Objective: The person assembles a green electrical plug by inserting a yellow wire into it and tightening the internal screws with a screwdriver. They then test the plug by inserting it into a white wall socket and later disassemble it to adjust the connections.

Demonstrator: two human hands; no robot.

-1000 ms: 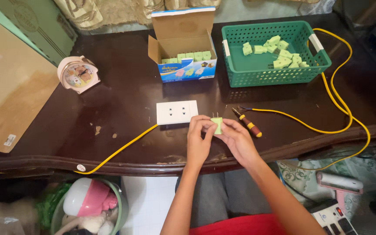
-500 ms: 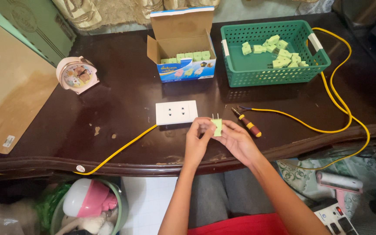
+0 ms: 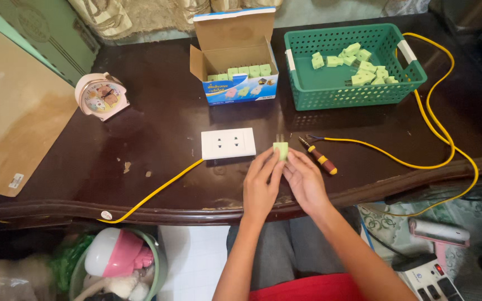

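While both hands meet near the front edge of the desk [image 3: 157, 120], a small pale green plug adapter [image 3: 280, 150] is pinched between them, its two metal prongs pointing away from the person toward the far edge.

Left hand [image 3: 260, 181]: fingers [image 3: 274, 166] closed on the adapter's left side, wrist resting at the desk's front edge, apparently for steadiness.

Right hand [image 3: 306, 181]: fingers closed on the adapter's right side; a two-handed hold of this kind suits a piece too small for one hand to turn or aim precisely.

White socket plate [image 3: 228, 143]: lies flat just left of the adapter and just beyond the left hand, face up, within easy reach. A yellow cable [image 3: 157, 192] runs from under it to the front edge and over.

Screwdriver [image 3: 319, 158]: red and yellow handle, lying just right of the right hand, tip toward the adapter, untouched.

Second yellow cable [image 3: 442, 128]: bare end beside the screwdriver tip, looping toward the right edge and back around the basket.

Open cardboard box [image 3: 235, 61]: toward the far edge, centre, lid up; a row of like green adapters stands inside.

Green plastic basket [image 3: 308, 83]: right of the box, toward the far right corner, holding a loose heap of the same adapters, well apart from the hands.

Pink alarm clock [image 3: 100, 97]: toward the left edge, tilted, face up.
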